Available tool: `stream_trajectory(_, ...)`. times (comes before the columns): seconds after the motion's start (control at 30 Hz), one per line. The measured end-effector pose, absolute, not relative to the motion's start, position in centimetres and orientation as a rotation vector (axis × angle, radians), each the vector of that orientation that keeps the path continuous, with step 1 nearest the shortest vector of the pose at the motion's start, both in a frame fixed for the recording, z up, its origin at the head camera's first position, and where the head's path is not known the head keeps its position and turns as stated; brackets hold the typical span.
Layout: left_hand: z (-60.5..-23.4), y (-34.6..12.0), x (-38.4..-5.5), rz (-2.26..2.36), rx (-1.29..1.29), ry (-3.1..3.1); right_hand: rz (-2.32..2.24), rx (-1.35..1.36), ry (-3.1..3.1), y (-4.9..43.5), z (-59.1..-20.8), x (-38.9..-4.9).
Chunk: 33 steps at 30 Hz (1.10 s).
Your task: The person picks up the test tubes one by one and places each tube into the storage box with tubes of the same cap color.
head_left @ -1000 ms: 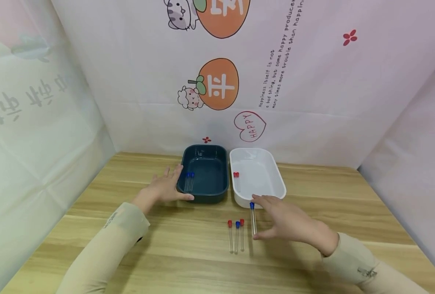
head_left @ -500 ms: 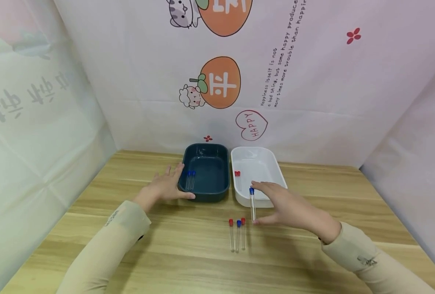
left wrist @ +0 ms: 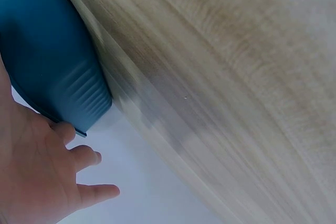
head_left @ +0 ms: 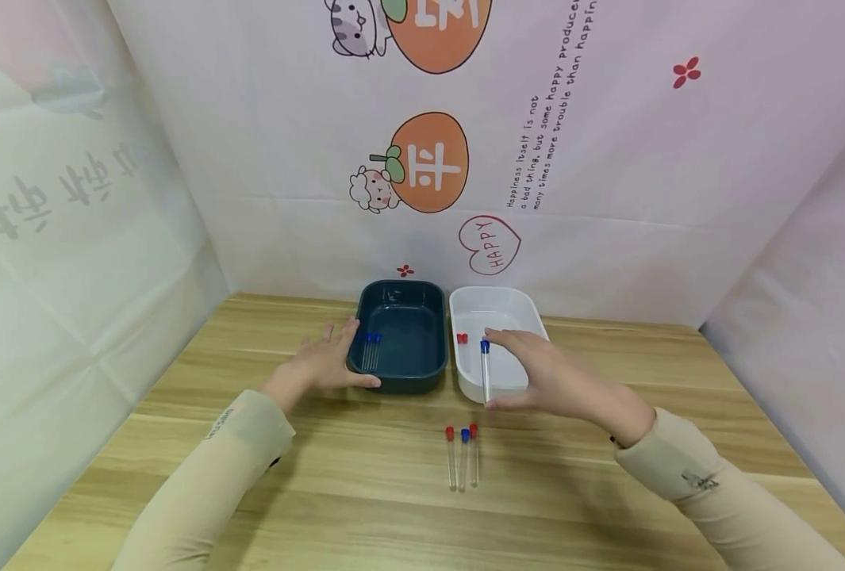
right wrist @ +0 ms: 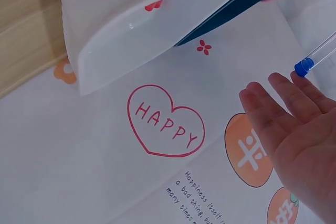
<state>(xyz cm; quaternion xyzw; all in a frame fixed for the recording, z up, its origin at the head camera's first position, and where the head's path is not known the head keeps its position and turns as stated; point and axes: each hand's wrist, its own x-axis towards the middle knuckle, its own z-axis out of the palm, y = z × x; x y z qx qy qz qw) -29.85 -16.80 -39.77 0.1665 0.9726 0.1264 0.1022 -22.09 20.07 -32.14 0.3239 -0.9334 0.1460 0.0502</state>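
My right hand (head_left: 561, 377) pinches a clear test tube with a blue cap (head_left: 485, 371), index finger at the cap and thumb at the lower end. The tube is near upright and overlaps the front left of the white tray (head_left: 536, 317) in the head view. In the right wrist view the blue cap (right wrist: 303, 67) shows beside the fingertips. My left hand (head_left: 318, 365) rests at the left front corner of the dark teal tray (head_left: 401, 384), its fingers spread along the rim. Two blue-capped tubes (head_left: 373, 353) lie in the teal tray, and two red caps (head_left: 462, 339) show in the white one.
Three tubes lie on the wooden table (head_left: 365, 492) in front of the trays: a red-capped one (head_left: 451, 460), a blue-capped one (head_left: 463, 461) and another red-capped one (head_left: 474, 456). The trays stand side by side near a printed cloth backdrop (head_left: 286, 238).
My right hand has raised the blue-capped test tube from beside the loose tubes, up and forward, then slightly left to the white tray's front. My left hand has stayed at the teal tray.
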Motion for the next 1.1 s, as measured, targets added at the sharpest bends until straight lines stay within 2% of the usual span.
stream_trajectory(1.1, -39.9, -16.9, -29.9, 0.386, 0.485, 2.865, 0.510, 0.994, -2.945, 16.1, -31.0, -27.2)
